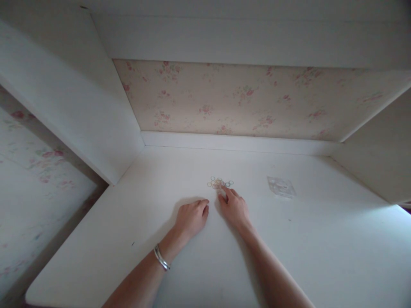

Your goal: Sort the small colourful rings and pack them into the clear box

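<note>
A small heap of several tiny coloured rings lies near the middle of a white desk top. My right hand rests on the desk just below the heap, its fingertips touching the nearest rings. My left hand lies beside it to the left, fingers curled loosely under, knuckles up, holding nothing that I can see. A silver bangle sits on my left wrist.
A small clear plastic bag lies flat to the right of the rings. White side panels enclose the desk on the left and right, with floral wallpaper behind and a shelf overhead. The desk's left edge drops off.
</note>
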Tool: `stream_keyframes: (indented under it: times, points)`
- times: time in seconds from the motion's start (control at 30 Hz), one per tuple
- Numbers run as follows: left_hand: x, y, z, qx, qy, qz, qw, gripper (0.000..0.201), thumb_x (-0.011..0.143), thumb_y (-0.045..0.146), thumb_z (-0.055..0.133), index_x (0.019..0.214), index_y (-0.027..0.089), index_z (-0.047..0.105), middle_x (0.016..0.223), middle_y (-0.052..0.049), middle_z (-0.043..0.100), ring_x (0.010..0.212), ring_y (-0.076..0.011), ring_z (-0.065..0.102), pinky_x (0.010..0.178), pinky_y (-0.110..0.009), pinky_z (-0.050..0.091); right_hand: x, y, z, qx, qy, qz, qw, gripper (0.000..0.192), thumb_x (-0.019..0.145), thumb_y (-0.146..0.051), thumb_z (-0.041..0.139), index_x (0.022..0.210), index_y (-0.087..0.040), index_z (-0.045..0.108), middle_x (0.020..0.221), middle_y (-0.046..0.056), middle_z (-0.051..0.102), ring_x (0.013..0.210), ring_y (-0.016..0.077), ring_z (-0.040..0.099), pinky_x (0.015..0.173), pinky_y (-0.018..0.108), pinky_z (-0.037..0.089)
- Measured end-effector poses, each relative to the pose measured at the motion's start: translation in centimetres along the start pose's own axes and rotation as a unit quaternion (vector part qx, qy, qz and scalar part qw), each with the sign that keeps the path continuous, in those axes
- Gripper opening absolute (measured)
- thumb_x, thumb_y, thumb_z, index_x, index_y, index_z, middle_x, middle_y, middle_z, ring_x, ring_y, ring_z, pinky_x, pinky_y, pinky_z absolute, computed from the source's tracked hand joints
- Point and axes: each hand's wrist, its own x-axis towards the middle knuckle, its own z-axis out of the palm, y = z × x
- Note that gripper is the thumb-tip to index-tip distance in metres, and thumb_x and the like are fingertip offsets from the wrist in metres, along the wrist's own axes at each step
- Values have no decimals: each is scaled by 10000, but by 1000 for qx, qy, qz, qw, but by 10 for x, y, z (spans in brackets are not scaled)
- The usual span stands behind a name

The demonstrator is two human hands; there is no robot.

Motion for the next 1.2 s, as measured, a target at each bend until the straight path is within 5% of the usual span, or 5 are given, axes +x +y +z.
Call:
stream_keyframes:
  times: [0.37, 0.8, 1.2]
  points:
    - [0, 2, -3, 11, -2, 1, 1000, 321, 927, 312, 355, 1185, 278, 542, 1099, -30, 651, 938, -199, 628, 789, -313, 476, -1, 7, 4, 68, 32, -12, 997, 272, 890, -281, 410, 914, -222, 674, 896, 28, 601, 758, 122, 572, 687, 212, 391]
    - [0, 0, 0, 20, 5, 6, 1000, 328, 925, 313, 352, 1208, 267, 511, 1115, -38, 640, 944, -205, 624, 786, -325, 478, 1, 12, 7, 90, 51, -16, 995, 291, 877, -265, 414, 1016, -181, 655, 948, 55, 585, 792, 135, 569, 734, 230, 409]
    - [0, 3, -3, 21, -6, -2, 1000, 333, 929, 316, 347, 1222, 268, 498, 1111, -48, 637, 918, -203, 630, 772, -318, 475, -3, 5, 6, 16, 38, -21, 999, 295, 917, -225, 353, 891, -195, 646, 908, 58, 580, 769, 147, 554, 718, 255, 394]
